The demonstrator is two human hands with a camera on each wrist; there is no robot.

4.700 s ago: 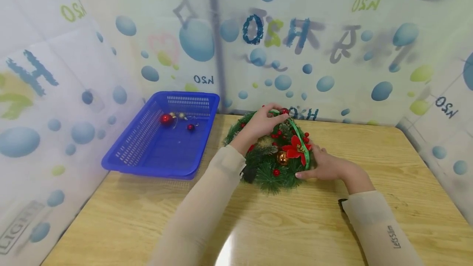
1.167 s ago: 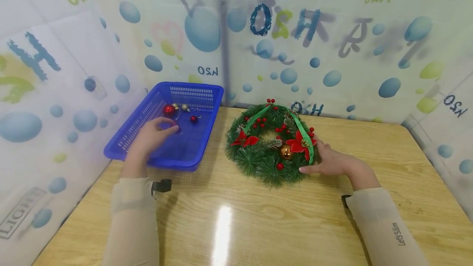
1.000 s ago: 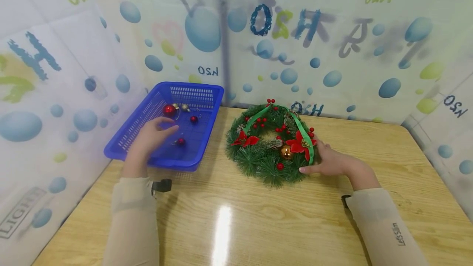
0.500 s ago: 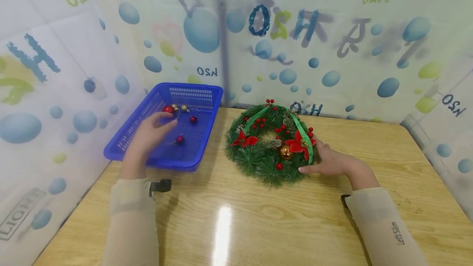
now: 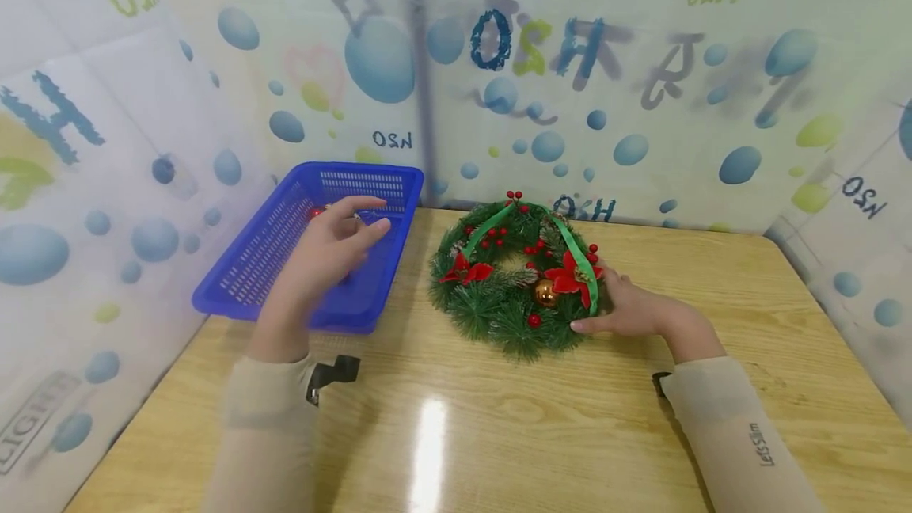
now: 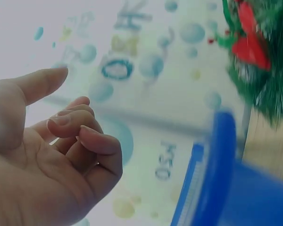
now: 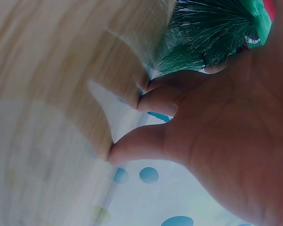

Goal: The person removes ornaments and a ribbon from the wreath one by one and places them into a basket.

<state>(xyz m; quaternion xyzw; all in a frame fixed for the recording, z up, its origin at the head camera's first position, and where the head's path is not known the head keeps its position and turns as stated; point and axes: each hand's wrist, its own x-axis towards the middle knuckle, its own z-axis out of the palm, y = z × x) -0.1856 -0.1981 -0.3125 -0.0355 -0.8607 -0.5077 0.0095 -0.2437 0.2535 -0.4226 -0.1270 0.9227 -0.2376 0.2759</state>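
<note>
In the head view my left hand (image 5: 317, 267) hangs over the blue plastic basket (image 5: 245, 267), thumb and forefinger apart. Nothing lies between its loosely bent fingers in the left wrist view. It mostly hides the baubles in the basket; a bit of a red bauble (image 5: 317, 213) shows beside it. My right hand (image 5: 634, 309) rests against the right side of a green Christmas wreath (image 5: 484, 311), thumb at its front edge. In the right wrist view several fingertips (image 7: 117, 154) touch the table. The wreath carries red poinsettias (image 5: 570, 279), a gold bauble (image 5: 545, 292), red berries and green ribbon (image 5: 580, 260).
The basket and the wreath stand on a wooden table (image 5: 499, 426), the basket to the left. A printed curtain (image 5: 456, 133) with bubbles and letters closes off the back and both sides. Bare tabletop lies between basket and wreath and toward the front.
My left hand went from the wreath to the basket, let go of a small dark red bauble there, then rose and shifted right. The right hand has stayed at the wreath.
</note>
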